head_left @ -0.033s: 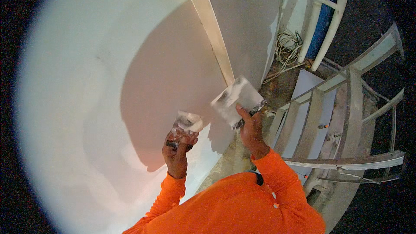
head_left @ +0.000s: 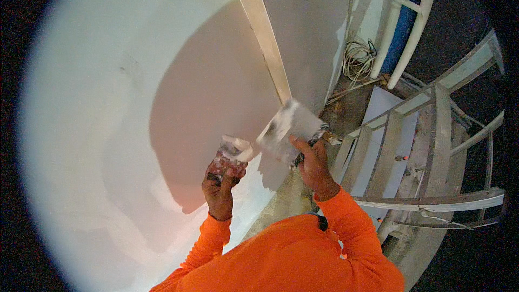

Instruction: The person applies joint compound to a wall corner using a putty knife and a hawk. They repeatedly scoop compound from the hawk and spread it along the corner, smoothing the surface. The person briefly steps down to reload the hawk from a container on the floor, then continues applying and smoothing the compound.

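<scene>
"What's closest?"

"My bright orange sleeves (head_left: 354,224). Then my right hand (head_left: 316,170), pinching a wide square metal blade (head_left: 303,124) by its dark edge, thumb on the face, fingers behind; I'd say that keeps it steady and facing me."

"The left?"

"My left hand (head_left: 219,200) has its fingers closed round a smaller smeared flat blade (head_left: 230,151) carrying whitish paste (head_left: 246,154). The blades nearly meet, probably so one can catch the other's drips; I can't tell if they touch."

"Beyond them?"

"A smooth pale wall (head_left: 102,173) under a big shadow (head_left: 205,108), with a long tan strip (head_left: 265,40). Rightward, a grey ladder-like frame (head_left: 440,140); farther, coiled off-white cable (head_left: 359,54) and white pipes (head_left: 427,0)."
</scene>
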